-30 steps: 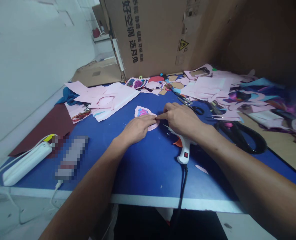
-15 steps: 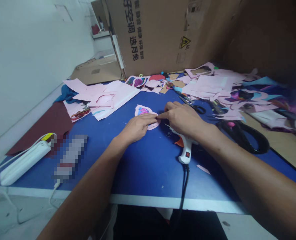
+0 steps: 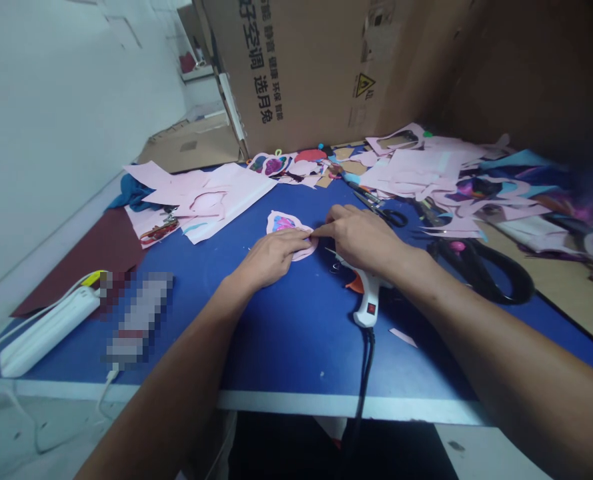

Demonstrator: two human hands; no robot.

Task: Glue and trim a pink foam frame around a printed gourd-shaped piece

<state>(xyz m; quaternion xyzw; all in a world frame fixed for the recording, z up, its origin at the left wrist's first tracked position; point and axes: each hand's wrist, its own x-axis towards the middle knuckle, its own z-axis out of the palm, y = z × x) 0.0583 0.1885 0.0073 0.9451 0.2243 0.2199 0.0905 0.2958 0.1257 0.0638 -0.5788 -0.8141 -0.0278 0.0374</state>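
A small pink cutout with a blue and purple picture [image 3: 282, 222] lies on the blue tabletop [image 3: 296, 347]. My left hand [image 3: 279, 255] rests flat on it, fingers stretched to the right and covering its lower part. At the cutout's right edge, the outstretched index finger of my right hand [image 3: 359, 235] touches down beside the left fingertips. The other right fingers are curled, and the thumb is hidden. Partly under the right hand and forearm lies a white hot glue gun [image 3: 369, 300] with an orange trigger; its black cord runs off the front edge.
Black-handled scissors [image 3: 393, 217] lie beyond my right hand. Pink paper scraps [image 3: 416, 173] are heaped at the back right, and cut pink sheets [image 3: 216, 200] at the back left. A white power strip [image 3: 51, 330] lies left. A large cardboard panel [image 3: 316, 80] stands behind.
Both hands stay on the pink cutout in nearly the same pose. The whole view has shifted slightly; nothing has been picked up or let go.
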